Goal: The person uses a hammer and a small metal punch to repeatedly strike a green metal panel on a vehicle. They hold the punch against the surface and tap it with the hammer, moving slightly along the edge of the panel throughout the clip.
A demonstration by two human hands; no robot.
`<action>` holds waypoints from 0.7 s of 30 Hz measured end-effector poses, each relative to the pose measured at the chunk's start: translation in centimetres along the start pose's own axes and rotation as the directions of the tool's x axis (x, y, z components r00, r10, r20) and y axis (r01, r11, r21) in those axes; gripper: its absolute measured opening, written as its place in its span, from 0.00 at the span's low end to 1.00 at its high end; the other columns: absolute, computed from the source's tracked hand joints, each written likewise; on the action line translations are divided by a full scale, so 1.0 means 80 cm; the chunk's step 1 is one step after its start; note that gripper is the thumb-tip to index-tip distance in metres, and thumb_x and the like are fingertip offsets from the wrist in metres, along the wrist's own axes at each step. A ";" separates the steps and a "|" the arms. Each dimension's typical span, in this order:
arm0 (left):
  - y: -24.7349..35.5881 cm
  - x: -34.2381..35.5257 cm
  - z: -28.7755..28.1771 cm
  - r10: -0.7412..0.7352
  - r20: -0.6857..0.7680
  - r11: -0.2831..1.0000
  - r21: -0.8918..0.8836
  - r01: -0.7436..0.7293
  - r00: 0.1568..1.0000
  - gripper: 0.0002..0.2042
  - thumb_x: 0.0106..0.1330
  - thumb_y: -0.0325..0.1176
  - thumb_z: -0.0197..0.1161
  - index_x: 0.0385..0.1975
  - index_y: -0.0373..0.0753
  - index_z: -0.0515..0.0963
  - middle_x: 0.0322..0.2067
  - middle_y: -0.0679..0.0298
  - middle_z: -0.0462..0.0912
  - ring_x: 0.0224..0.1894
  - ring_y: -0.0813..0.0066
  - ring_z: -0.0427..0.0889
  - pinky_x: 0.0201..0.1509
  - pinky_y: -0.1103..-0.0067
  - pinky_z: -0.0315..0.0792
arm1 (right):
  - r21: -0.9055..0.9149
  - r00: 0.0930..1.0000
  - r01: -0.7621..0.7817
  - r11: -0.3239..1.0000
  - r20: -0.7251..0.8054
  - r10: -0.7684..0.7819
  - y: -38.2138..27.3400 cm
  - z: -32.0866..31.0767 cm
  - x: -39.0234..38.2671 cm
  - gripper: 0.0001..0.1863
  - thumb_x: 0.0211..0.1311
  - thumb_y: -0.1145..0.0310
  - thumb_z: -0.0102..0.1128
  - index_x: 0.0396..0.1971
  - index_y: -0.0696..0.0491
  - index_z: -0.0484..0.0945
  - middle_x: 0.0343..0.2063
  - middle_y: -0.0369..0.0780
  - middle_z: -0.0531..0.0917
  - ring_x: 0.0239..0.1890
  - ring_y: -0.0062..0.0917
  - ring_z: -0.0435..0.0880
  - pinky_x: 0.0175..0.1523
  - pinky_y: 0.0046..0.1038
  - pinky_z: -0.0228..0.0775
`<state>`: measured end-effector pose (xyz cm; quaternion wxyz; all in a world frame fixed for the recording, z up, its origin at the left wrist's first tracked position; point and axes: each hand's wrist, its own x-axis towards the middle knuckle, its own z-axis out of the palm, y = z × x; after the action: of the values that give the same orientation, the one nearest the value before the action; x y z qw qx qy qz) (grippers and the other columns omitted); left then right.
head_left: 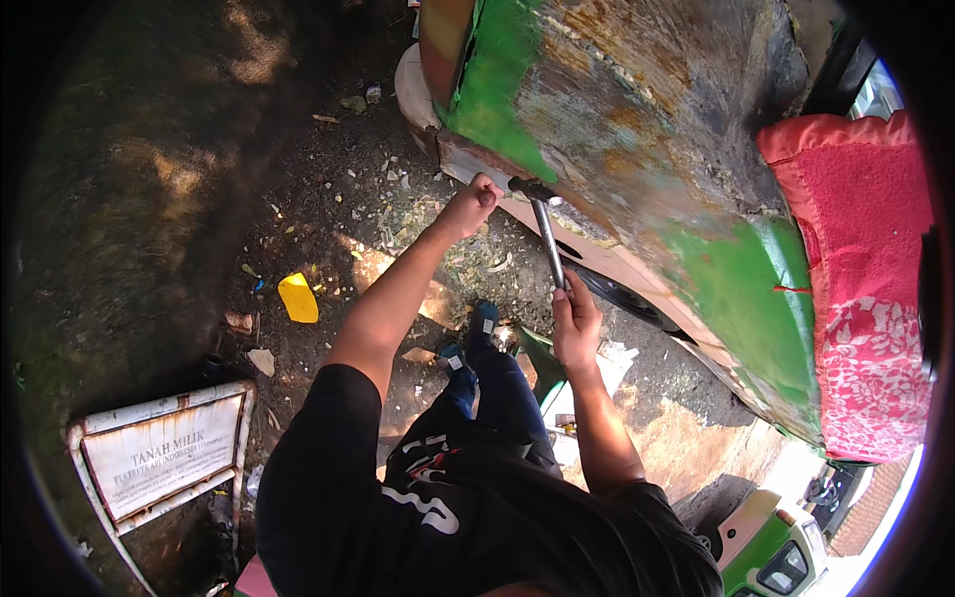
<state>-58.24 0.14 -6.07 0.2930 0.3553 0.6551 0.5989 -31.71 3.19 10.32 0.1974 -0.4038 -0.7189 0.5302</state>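
My right hand (577,323) is closed round the metal handle of a hammer (547,237). The hammer's dark head lies close against the lower edge of a vehicle body (637,119), where green paint borders scraped, rusty metal. My left hand (465,209) makes a fist just left of the hammer head, beside the pale lower trim of the body. A short tool with a round brown end (486,198) shows in that fist; the rest of it is hidden by my fingers and I cannot tell its kind.
A wheel (622,298) shows under the body. Pink-red cloth (865,289) drapes over the vehicle at right. A yellow scrap (297,298) lies on littered dirt. A rusty-framed white sign (159,453) stands lower left. A green and white vehicle (766,547) is lower right.
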 end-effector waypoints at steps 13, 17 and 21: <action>0.031 -0.005 0.026 -0.004 -0.044 0.997 0.082 0.008 0.999 0.05 0.67 0.22 0.54 0.37 0.35 0.78 0.30 0.66 0.81 0.36 0.79 0.77 0.47 0.80 0.71 | -0.185 0.960 0.252 0.950 0.173 -0.221 0.018 -0.019 0.021 0.22 0.66 0.76 0.54 0.61 0.49 0.73 0.20 0.42 0.73 0.21 0.18 0.66 0.30 0.22 0.65; 0.052 -0.006 0.021 -0.155 -0.082 0.977 0.137 0.165 0.985 0.06 0.65 0.21 0.54 0.38 0.34 0.78 0.33 0.59 0.83 0.38 0.78 0.79 0.47 0.78 0.72 | -0.206 0.957 0.277 0.938 0.149 -0.250 0.015 -0.032 0.017 0.23 0.65 0.78 0.55 0.60 0.52 0.73 0.28 0.45 0.81 0.24 0.17 0.71 0.34 0.20 0.67; 0.025 -0.005 0.017 -0.016 -0.151 0.963 0.264 0.055 0.988 0.06 0.66 0.21 0.54 0.38 0.35 0.78 0.31 0.57 0.82 0.34 0.79 0.79 0.42 0.80 0.72 | -0.259 0.902 0.423 0.868 0.216 -0.375 0.029 -0.031 0.045 0.25 0.63 0.76 0.57 0.60 0.44 0.74 0.32 0.50 0.84 0.30 0.36 0.85 0.37 0.29 0.75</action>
<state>-56.67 0.62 -4.26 0.2040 0.3345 0.7560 0.5244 -31.27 7.79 8.58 0.1817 -0.2280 -0.8721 0.3929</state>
